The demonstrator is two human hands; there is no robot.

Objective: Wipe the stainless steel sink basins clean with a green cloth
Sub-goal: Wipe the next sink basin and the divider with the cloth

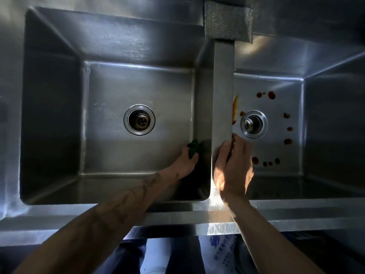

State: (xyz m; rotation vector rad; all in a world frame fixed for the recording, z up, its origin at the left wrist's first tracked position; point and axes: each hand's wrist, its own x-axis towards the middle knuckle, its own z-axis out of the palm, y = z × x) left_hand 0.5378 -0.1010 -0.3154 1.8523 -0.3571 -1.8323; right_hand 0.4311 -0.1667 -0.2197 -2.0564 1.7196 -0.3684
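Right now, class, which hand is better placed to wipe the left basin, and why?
The left hand: it grips the green cloth inside the left basin, by its right wall. The right hand only holds the divider.

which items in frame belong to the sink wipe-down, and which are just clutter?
Job:
- green cloth, gripped by the left hand
- left basin
- right basin with reddish stains
- right hand, gripping the divider

Lying about:
- grey foam block above the divider's far end
- printed bag below the counter
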